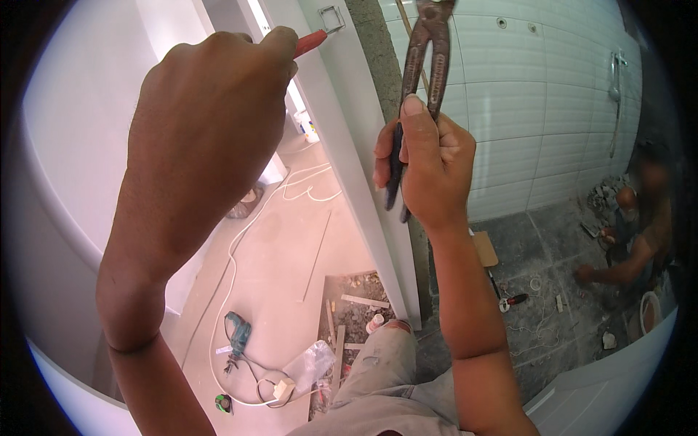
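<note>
My left hand (207, 109) is closed around a red-handled tool (311, 44) with a short metal blade; whether it is a chisel or a screwdriver I cannot tell. Its tip reaches the lower corner of a small square cut-out (331, 17) in the white door frame (327, 116). To the right, my right hand (436, 156) grips rusty pliers (429, 54) by their handles. Their head points up, and the jaws run out of the picture. The pliers are apart from the red-handled tool.
A co-worker (643, 225) crouches on the dark tiled floor (534, 247) at right. On the pale floor lie a corded drill (237, 333), white cable (231, 265), a plastic bag (309, 365) and a tape measure (223, 402). Rubble and wood strips (339, 360) fill a floor gap by my leg.
</note>
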`<action>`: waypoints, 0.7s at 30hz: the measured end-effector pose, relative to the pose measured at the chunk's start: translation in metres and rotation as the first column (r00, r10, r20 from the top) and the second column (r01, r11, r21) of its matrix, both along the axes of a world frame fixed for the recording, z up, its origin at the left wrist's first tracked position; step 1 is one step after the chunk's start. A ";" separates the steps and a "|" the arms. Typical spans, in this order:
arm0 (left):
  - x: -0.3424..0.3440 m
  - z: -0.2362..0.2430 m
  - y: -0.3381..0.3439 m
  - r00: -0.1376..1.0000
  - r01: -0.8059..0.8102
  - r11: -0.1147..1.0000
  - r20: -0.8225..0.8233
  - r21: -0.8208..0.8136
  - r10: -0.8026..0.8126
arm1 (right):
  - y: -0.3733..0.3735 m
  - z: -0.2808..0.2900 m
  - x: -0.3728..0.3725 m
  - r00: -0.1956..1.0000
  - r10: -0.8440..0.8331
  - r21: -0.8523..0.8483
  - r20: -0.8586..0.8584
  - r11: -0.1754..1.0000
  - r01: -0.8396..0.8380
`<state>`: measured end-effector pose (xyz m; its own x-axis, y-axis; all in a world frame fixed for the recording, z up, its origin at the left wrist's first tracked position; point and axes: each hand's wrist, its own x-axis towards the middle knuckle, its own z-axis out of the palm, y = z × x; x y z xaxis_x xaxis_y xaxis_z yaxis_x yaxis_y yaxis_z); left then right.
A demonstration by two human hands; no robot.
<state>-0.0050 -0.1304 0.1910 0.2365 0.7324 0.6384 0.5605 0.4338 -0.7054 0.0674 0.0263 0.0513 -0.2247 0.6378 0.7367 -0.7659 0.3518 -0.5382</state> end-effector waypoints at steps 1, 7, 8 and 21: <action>0.000 0.000 0.000 1.000 0.014 1.000 -0.005 0.001 -0.013 | 0.000 0.000 0.000 0.999 0.043 0.033 -0.021 0.999 -0.042; -0.002 -0.002 0.001 0.999 -0.020 1.000 0.026 0.014 0.020 | -0.001 0.001 -0.002 0.984 0.023 -0.028 0.176 0.999 -0.018; -0.002 -0.003 0.001 0.999 -0.021 0.999 0.030 0.024 0.021 | -0.001 0.002 -0.002 0.995 0.035 0.018 0.089 0.999 -0.037; -0.002 -0.001 0.000 0.998 -0.011 1.000 -0.054 0.014 0.012 | -0.001 0.000 -0.005 0.981 0.118 -0.012 0.154 0.993 -0.117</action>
<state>-0.0069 -0.1304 0.1905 0.2628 0.7264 0.6351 0.5163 0.4502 -0.7285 0.0622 0.0253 0.0509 -0.4091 0.6026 0.6852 -0.7093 0.2624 -0.6542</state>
